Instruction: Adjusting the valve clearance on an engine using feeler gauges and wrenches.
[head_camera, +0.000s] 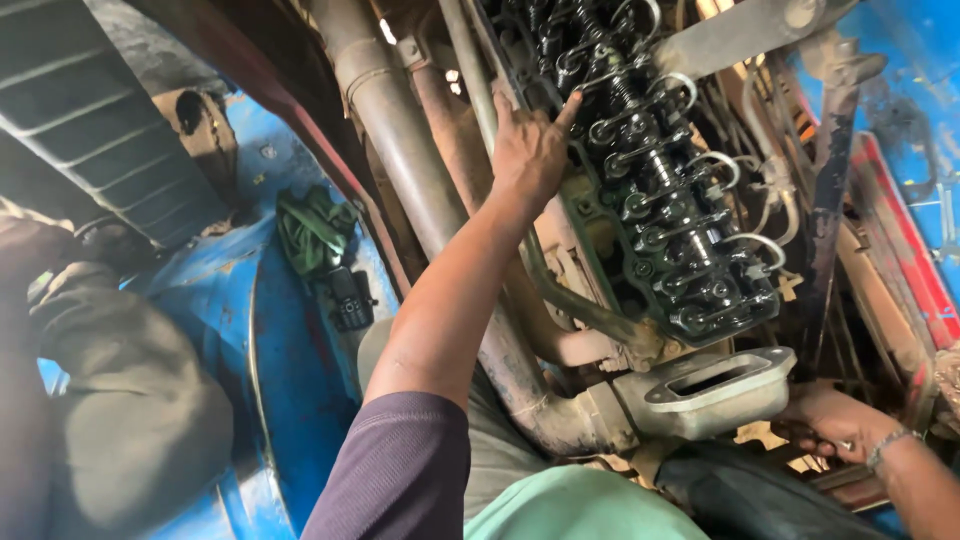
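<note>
While the left hand (530, 150) rests flat with fingers spread on the edge of the exposed cylinder head (660, 190), holding nothing, it seems to steady the person leaning over the engine. Oily black rocker arms and coiled valve springs (650, 165) run in a row down the uncovered head. Lower right, the right hand (835, 425), with a bracelet at the wrist, sits beneath the pale manifold flange (715, 385); whether it grips anything I cannot tell. A green rag (315, 230) lies on the blue bodywork (290, 350).

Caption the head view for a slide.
Left hand braces on oily black engine head; right hand reaches under grey metal housing.
</note>
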